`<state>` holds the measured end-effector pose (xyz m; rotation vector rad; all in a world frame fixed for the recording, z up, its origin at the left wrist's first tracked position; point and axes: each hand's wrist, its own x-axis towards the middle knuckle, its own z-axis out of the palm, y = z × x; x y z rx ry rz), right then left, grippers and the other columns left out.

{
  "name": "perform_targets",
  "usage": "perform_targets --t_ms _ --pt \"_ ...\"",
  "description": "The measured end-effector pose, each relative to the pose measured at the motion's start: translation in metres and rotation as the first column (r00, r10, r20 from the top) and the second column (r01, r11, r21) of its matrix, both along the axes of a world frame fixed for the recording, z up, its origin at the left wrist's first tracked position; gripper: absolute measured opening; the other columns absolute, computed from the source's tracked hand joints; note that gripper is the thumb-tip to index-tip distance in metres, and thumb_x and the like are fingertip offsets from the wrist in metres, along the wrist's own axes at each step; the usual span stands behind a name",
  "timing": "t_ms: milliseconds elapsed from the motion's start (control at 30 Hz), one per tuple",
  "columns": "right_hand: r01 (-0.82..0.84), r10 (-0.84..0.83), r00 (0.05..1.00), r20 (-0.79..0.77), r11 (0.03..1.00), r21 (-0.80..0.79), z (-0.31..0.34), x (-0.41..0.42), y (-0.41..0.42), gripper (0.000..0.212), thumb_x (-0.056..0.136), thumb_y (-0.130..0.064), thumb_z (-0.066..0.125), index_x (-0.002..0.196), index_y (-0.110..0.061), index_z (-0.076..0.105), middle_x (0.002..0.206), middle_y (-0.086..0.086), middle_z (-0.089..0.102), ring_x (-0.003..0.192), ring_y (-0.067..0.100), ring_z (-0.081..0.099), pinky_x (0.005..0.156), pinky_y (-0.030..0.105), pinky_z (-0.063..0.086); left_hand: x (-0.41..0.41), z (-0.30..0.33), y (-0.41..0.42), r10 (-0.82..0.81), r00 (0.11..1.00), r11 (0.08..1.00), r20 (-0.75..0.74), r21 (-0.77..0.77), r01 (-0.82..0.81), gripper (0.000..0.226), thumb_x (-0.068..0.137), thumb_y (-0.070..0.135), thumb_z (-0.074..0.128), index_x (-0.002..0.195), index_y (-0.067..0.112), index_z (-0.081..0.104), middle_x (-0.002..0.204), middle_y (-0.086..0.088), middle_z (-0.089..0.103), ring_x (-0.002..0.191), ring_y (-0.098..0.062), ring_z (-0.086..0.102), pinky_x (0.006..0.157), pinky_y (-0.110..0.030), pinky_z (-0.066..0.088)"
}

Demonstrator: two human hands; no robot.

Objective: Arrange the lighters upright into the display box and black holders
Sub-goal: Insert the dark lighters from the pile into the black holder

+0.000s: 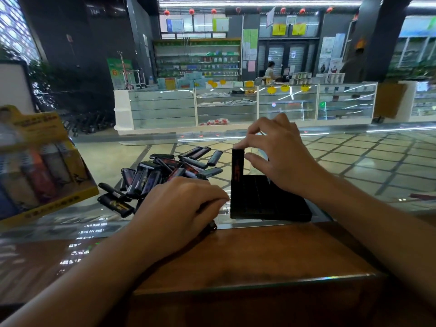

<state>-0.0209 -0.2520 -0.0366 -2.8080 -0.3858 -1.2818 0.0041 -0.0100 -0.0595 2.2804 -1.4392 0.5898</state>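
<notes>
Black and slotted, the black holder (269, 199) sits on the glass worktop (354, 175) just past its wooden edge, and one black lighter (237, 164) with red markings stands upright in its far left corner, long axis vertical. The right hand (278, 152) is over that lighter: one fingertip rests on its top and the thumb lies against its right side, so this grip is pinched on the lighter. Left of the holder lies a loose pile of lighters (165, 173), all black, flat on the glass and pointing in many directions; their printed designs are too blurred to read. The left hand (181, 208) rests knuckles-up at the near edge of the pile, fingers curled round a dark lighter whose end shows beneath the hand. At far left a yellow display box (47, 166) holds coloured lighters upright and tilted back; its header carries writing too blurred to read.
</notes>
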Motion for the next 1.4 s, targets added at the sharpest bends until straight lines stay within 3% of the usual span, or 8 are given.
perform_targets --t_ms 267,467,600,667,767,933,1200,1400 --pt "-0.021 0.019 1.0 0.015 0.99 0.142 0.001 -0.012 0.007 0.028 0.091 -0.034 0.049 0.106 -0.019 0.068 0.106 -0.002 0.055 0.103 0.02 0.045 0.086 0.034 0.029 0.013 0.016 0.009 0.144 0.929 0.906 -0.342 -0.331 -0.262 0.016 0.095 0.022 0.058 0.095 0.033 0.071 0.074 0.007 0.07 0.057 -0.012 0.062 0.052 -0.035 0.051" --pt "-0.052 0.073 0.993 -0.096 0.976 0.213 0.024 -0.012 -0.013 0.03 0.089 -0.042 0.052 0.098 -0.02 0.07 0.1 0.003 0.063 0.099 0.023 0.052 0.086 0.036 0.035 0.02 0.039 0.032 0.395 0.843 0.897 -0.365 -0.044 -0.439 0.018 0.096 0.035 0.058 0.11 0.025 0.063 0.09 0.005 0.066 0.074 -0.008 0.061 0.055 -0.025 0.043" --pt "-0.074 0.16 0.925 -0.346 0.966 0.247 0.038 -0.007 -0.034 0.025 0.096 -0.036 0.06 0.111 -0.019 0.068 0.119 0.006 0.065 0.098 0.015 0.052 0.084 0.03 0.033 0.024 0.036 0.035 0.518 0.781 0.854 -0.35 0.148 -0.499 0.048 0.096 0.044 0.056 0.134 0.014 0.052 0.087 0.003 0.06 0.07 -0.008 0.057 0.052 -0.02 0.037" --pt "-0.047 0.156 0.902 -0.403 0.962 0.268 0.039 -0.007 -0.035 0.04 0.094 -0.051 0.057 0.121 -0.022 0.064 0.134 0.004 0.059 0.108 0.014 0.048 0.088 0.033 0.033 0.029 0.03 0.032 0.554 0.76 0.832 -0.339 0.204 -0.515 0.064 0.093 0.059 0.051 0.133 0.008 0.05 0.093 -0.004 0.058 0.077 -0.015 0.057 0.059 -0.025 0.04" --pt "0.024 0.001 0.935 -0.355 0.998 0.066 0.031 -0.009 -0.019 0.07 0.083 -0.075 0.037 0.132 -0.028 0.056 0.145 -0.002 0.048 0.129 0.022 0.035 0.099 0.042 0.028 0.031 0.021 0.028 0.652 0.711 0.757 -0.263 0.288 -0.587 0.074 0.087 0.074 0.039 0.126 0.011 0.049 0.115 -0.01 0.049 0.104 -0.028 0.053 0.086 -0.042 0.049" --pt "-0.192 0.138 0.94 -0.311 0.97 -0.148 0.011 -0.035 0.027 0.073 0.085 -0.072 0.022 0.137 -0.03 0.05 0.154 -0.004 0.033 0.136 0.018 0.027 0.106 0.043 0.03 0.023 0.011 0.022 0.71 0.69 0.692 -0.14 0.318 -0.648 0.076 0.09 0.07 0.045 0.142 0.014 0.036 0.135 -0.011 0.039 0.126 -0.029 0.037 0.106 -0.046 0.039" --pt "-0.287 0.127 0.761 -0.636 0.946 -0.154 -0.023 -0.043 0.04 0.074 0.085 -0.077 0.01 0.152 -0.045 0.015 0.163 -0.015 -0.003 0.147 0.007 -0.006 0.117 0.043 0.002 0.029 0.005 0.024 0.725 0.682 0.664 -0.095 0.362 -0.655 0.077 0.092 0.071 0.037 0.147 0.018 0.031 0.145 -0.007 0.036 0.134 -0.026 0.031 0.107 -0.047 0.038" --pt "-0.314 0.149 0.679 -0.719 0.944 -0.1 -0.021 -0.039 0.042 0.073 0.086 -0.077 0.011 0.152 -0.048 0.007 0.162 -0.021 -0.004 0.148 0.003 -0.002 0.119 0.034 0.002 0.044 0.008 0.017 0.742 0.668 0.633 -0.061 0.395 -0.666 0.083 0.09 0.076 0.033 0.149 0.018 0.029 0.145 -0.007 0.037 0.129 -0.028 0.044 0.098 -0.052 0.047"
